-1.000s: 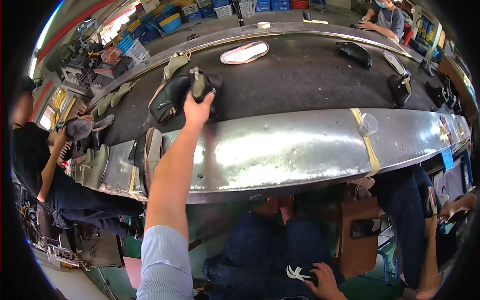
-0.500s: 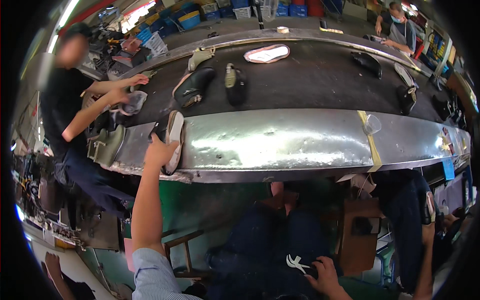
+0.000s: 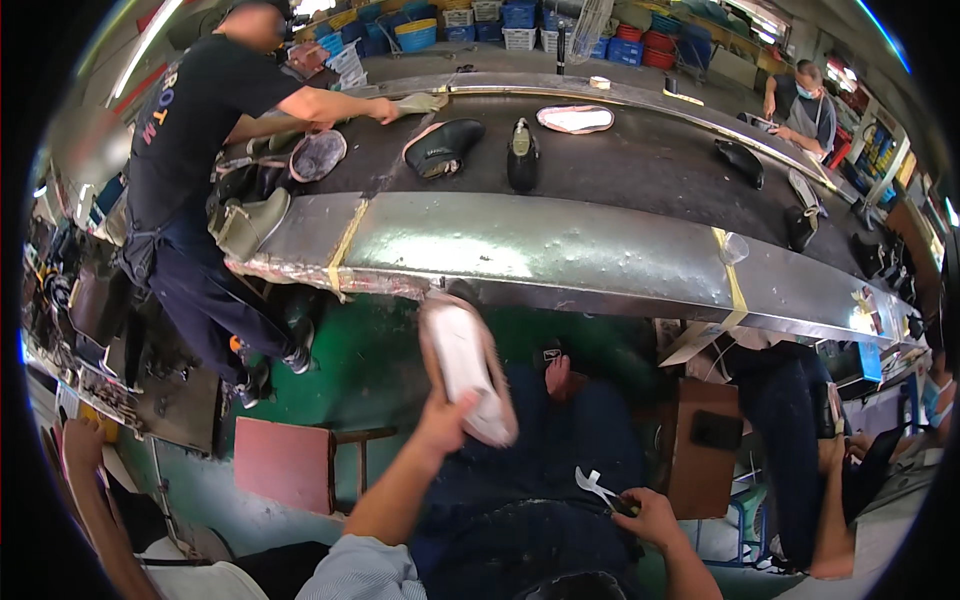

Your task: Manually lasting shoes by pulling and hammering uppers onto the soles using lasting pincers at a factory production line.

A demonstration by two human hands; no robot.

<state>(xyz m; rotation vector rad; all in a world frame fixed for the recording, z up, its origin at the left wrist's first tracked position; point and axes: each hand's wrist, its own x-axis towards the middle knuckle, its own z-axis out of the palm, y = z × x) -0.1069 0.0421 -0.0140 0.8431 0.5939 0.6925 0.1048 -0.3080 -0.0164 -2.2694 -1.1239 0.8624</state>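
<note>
My left hand [image 3: 440, 428] grips a shoe [image 3: 466, 365] above my lap, its white underside turned up and its edge tan. The shoe is a little blurred. In my right hand [image 3: 652, 518] is a pair of lasting pincers [image 3: 596, 486] with pale metal curved jaws and a dark handle, resting low over my dark trousers. The pincers and the shoe are apart. Beyond the shoe runs the metal edge [image 3: 440, 240] of a long bench with a dark belt.
On the belt lie a dark shoe [image 3: 445, 148], an upright dark shoe [image 3: 522, 160] and a white-bottomed shoe [image 3: 576, 120]. Olive boots [image 3: 250, 225] stand at the bench's left end, beside a co-worker [image 3: 200, 130] reaching across. A pink stool [image 3: 285, 465] is at my left.
My left hand has lifted the shoe off the bench edge and brought it right and down toward my lap. The right hand keeps the pincers. The co-worker now leans over the belt.
</note>
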